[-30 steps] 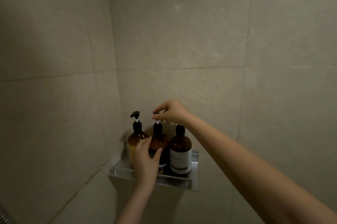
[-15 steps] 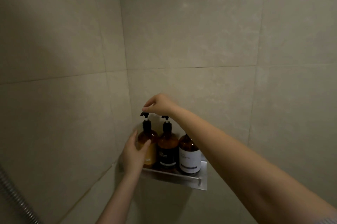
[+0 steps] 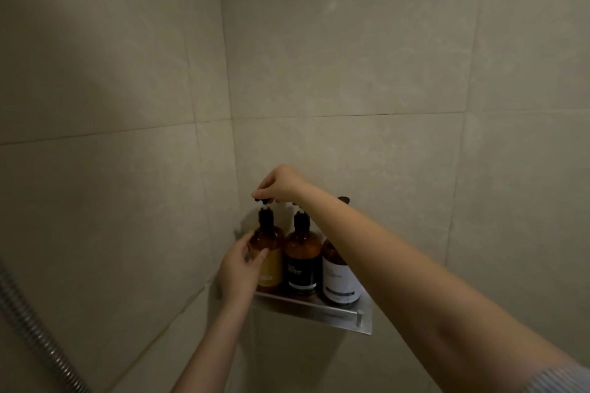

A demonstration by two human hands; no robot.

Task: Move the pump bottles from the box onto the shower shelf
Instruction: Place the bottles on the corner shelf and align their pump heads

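Note:
Three amber pump bottles stand side by side on the metal corner shelf (image 3: 319, 312). The left bottle (image 3: 271, 252) has a yellow label, the middle bottle (image 3: 302, 260) a black label, the right bottle (image 3: 338, 277) a white label. My left hand (image 3: 239, 271) wraps the body of the left bottle from the wall side. My right hand (image 3: 281, 183) pinches the black pump head of that same bottle from above. My right forearm crosses in front of the right bottle's neck and hides most of its pump. The box is not in view.
Beige tiled walls meet in the corner right behind the shelf. A ribbed metal shower hose (image 3: 35, 332) runs down the lower left edge.
Both hands moved from the middle bottle to the left one: the right hand now pinches its pump head, the left hand holds its body. The view shifted, so the shelf sits further right.

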